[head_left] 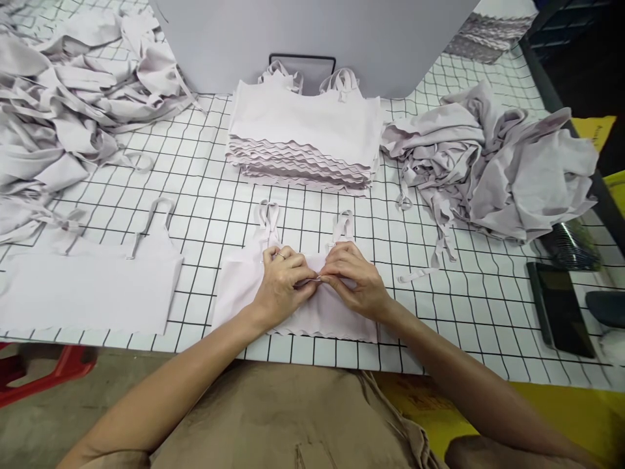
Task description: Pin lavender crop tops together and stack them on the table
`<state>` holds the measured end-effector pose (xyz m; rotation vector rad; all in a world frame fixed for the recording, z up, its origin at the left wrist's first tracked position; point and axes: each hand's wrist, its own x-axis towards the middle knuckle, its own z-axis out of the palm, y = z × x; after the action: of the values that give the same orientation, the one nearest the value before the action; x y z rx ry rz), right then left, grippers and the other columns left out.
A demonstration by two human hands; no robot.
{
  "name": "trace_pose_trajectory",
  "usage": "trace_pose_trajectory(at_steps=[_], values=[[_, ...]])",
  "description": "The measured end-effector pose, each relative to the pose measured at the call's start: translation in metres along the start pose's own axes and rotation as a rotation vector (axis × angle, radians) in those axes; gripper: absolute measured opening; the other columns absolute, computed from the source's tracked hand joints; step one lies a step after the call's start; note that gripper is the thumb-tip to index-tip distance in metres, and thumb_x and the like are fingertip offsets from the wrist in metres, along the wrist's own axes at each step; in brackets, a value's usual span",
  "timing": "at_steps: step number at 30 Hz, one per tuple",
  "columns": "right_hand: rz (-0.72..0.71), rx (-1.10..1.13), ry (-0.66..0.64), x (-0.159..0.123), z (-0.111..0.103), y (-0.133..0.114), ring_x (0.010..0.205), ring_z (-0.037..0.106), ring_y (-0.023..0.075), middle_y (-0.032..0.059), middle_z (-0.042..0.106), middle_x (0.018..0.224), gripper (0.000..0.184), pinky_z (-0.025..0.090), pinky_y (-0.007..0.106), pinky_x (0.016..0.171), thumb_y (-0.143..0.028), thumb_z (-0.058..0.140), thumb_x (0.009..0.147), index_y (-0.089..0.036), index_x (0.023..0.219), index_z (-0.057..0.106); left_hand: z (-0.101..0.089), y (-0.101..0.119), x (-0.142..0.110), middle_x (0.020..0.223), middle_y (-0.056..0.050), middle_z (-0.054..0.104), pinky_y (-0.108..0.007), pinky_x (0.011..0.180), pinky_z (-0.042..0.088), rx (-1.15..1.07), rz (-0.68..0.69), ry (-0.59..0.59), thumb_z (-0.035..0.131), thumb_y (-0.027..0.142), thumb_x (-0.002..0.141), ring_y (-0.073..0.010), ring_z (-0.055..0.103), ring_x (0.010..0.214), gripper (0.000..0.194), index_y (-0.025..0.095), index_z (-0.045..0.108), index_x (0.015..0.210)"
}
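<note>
A pale pink camisole top [239, 286] with two looped straps lies on the table in front of me. My left hand [287, 280] pinches the fabric near the middle of its upper edge. Close against it, my right hand [354, 277] pinches the same cloth, and the fingertips of both hands nearly meet. A small bit of fabric is drawn up between them; its detail is too small to make out. Just beyond stands a neat stack of matching camisole tops [303, 130], their straps lying toward the back.
Another camisole top [92, 290] lies flat at left. Loose garments are heaped at far left [63, 117] and right [508, 163]. A grey panel [312, 32] stands behind the stack. A phone [560, 309] rests on the grid-patterned table cloth [195, 169] near the right edge.
</note>
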<state>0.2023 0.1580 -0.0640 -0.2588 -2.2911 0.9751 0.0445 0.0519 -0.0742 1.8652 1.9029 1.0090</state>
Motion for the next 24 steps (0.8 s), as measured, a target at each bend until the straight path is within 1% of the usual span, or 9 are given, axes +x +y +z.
trace_pose_trajectory(at_steps=[4, 8, 11, 17, 24], values=[[0.011, -0.016, 0.0, -0.0004, 0.0001, 0.0006, 0.085, 0.054, 0.0204, 0.0038, 0.064, 0.078, 0.012, 0.049, 0.043, 0.081, -0.011, 0.061, 0.091, -0.021, 0.091, 0.065, 0.0008, -0.0009, -0.0004, 0.067, 0.003, 0.063, -0.041, 0.087, 0.028, -0.008, 0.015, 0.026, 0.07, 0.021, 0.087, -0.017, 0.053, 0.078, 0.014, 0.022, 0.07, 0.073], [0.017, -0.022, -0.003, -0.0003, 0.0001, 0.0006, 0.084, 0.054, 0.0206, 0.0039, 0.064, 0.077, 0.011, 0.05, 0.044, 0.08, -0.012, 0.06, 0.092, -0.022, 0.089, 0.066, 0.0012, -0.0013, -0.001, 0.067, 0.004, 0.064, -0.041, 0.087, 0.028, -0.01, 0.007, 0.018, 0.07, 0.019, 0.086, -0.0168, 0.054, 0.078, 0.011, 0.022, 0.07, 0.075], [0.008, -0.017, 0.01, -0.0002, 0.0, -0.0001, 0.084, 0.054, 0.0206, 0.004, 0.065, 0.077, 0.011, 0.05, 0.043, 0.08, -0.011, 0.06, 0.092, -0.021, 0.09, 0.066, 0.001, -0.0011, -0.001, 0.067, 0.004, 0.064, -0.041, 0.087, 0.028, -0.018, 0.016, 0.031, 0.07, 0.019, 0.085, -0.0166, 0.053, 0.078, 0.012, 0.022, 0.07, 0.074], [0.026, -0.001, 0.003, 0.0003, -0.0006, -0.0014, 0.083, 0.055, 0.0208, 0.0036, 0.064, 0.076, 0.011, 0.05, 0.043, 0.079, -0.014, 0.06, 0.092, -0.022, 0.091, 0.067, 0.0014, -0.0014, -0.0008, 0.067, 0.004, 0.064, -0.041, 0.088, 0.028, -0.017, 0.001, 0.017, 0.069, 0.018, 0.084, -0.0169, 0.054, 0.078, 0.013, 0.023, 0.069, 0.072], [0.001, -0.024, 0.001, -0.0007, -0.0007, -0.0011, 0.083, 0.054, 0.0201, 0.0035, 0.064, 0.076, 0.012, 0.05, 0.042, 0.078, -0.011, 0.061, 0.091, -0.021, 0.092, 0.066, 0.0022, -0.0018, -0.0013, 0.067, 0.004, 0.064, -0.041, 0.088, 0.028, -0.026, 0.018, 0.039, 0.069, 0.018, 0.084, -0.0168, 0.054, 0.077, 0.012, 0.022, 0.069, 0.073]])
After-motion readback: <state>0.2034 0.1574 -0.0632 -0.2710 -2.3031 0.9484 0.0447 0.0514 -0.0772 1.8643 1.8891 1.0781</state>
